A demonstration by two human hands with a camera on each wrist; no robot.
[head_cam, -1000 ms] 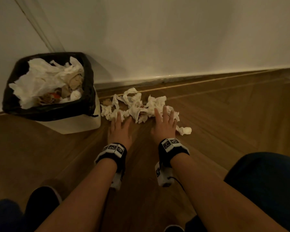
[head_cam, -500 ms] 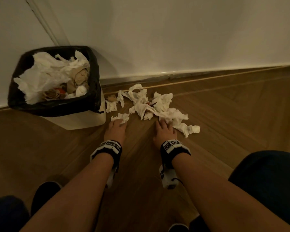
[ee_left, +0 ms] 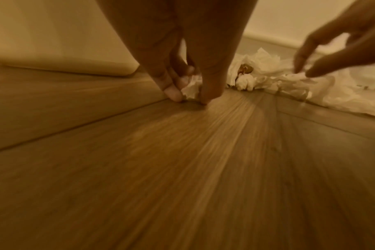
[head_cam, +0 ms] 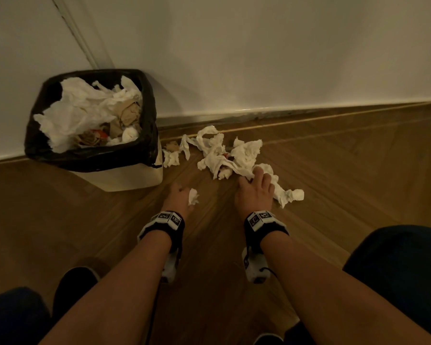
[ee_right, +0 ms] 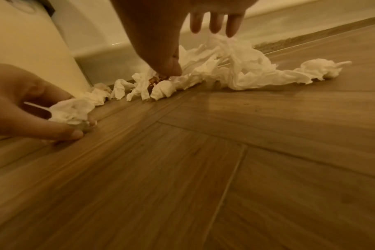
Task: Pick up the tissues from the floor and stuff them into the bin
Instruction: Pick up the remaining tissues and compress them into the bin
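Note:
A white bin (head_cam: 125, 178) with a black liner stands at the left against the wall, heaped with crumpled tissues. More white tissues (head_cam: 244, 153) lie scattered on the wooden floor to its right. My left hand (head_cam: 184, 192) is low on the floor in front of the bin and pinches a small tissue wad (head_cam: 193, 196) between thumb and fingers, which the left wrist view confirms at the wad (ee_left: 190, 89). My right hand (head_cam: 256, 178) rests on the near end of a long tissue strip (head_cam: 288, 195). Its fingers (ee_right: 214, 23) are straight and its thumb touches the paper.
The white wall and skirting (head_cam: 259, 113) run just behind the pile. Brown paper scraps (head_cam: 172, 146) lie among the tissues beside the bin. My knees and a dark shoe (head_cam: 75, 282) sit at the bottom edge. Bare wood floor (head_cam: 346, 170) stretches to the right.
Both hands have drawn back from the pile toward me. The left hand has closed on a small wad and pulled it clear; the right hand has dragged the long tissue strip nearer.

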